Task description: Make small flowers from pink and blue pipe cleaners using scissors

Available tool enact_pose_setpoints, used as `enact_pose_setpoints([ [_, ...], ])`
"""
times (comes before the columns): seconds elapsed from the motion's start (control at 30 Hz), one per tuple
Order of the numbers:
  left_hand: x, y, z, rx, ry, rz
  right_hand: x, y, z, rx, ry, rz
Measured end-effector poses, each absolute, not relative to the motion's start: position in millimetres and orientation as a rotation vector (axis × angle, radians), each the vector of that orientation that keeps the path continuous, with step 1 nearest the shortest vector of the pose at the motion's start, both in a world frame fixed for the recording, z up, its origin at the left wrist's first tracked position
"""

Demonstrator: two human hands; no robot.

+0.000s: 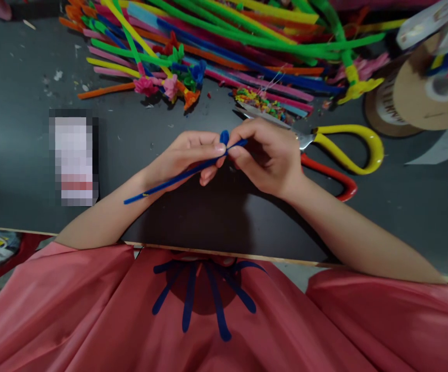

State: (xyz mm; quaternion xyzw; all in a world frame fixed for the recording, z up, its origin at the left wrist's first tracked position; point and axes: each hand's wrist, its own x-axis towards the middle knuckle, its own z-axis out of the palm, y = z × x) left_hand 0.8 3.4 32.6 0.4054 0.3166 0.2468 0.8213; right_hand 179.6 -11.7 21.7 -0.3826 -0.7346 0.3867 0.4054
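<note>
My left hand [192, 157] and my right hand [268, 157] meet over the dark table [22, 165], both pinched on a blue pipe cleaner [177, 178]. Its long straight end runs down to the left past my left wrist. Its top is bent into a small loop [224, 137] between my fingertips. Several more blue pipe cleaners [208, 297] lie on my lap on the pink apron.
A heap of coloured pipe cleaners [224, 41] fills the far side, with small finished flowers [169, 88] at its near edge. Scissors with one yellow and one red handle [348, 155] lie right of my hands. Cardboard ribbon spools [425, 88] stand at the far right. A blurred-out card [74, 160] lies left.
</note>
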Motion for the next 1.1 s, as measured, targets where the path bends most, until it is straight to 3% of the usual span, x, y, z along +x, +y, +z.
enact_pose_setpoints([
  [0.23,4.0,0.6,32.3,0.691,0.484,0.386,183.7,-13.7,14.0,-0.568,-2.062,0.478],
  [0.33,2.2,0.0,33.2,0.942,0.685,0.539,180.9,-13.5,16.6,-0.724,-1.970,0.675],
  [0.47,-1.5,0.8,29.0,1.521,1.089,0.782,171.6,-8.6,18.4,-1.105,-1.518,1.280],
  [0.6,-5.7,2.2,20.1,2.110,1.252,0.749,165.5,-3.7,13.9,-1.002,-1.127,1.774],
  [0.87,-7.5,5.0,25.9,2.693,1.183,0.507,159.9,-8.8,20.4,-1.068,-0.954,1.820],
  [1.1,-7.8,2.7,23.1,2.407,1.146,0.653,161.0,-12.6,18.0,-1.082,-1.046,1.670],
])
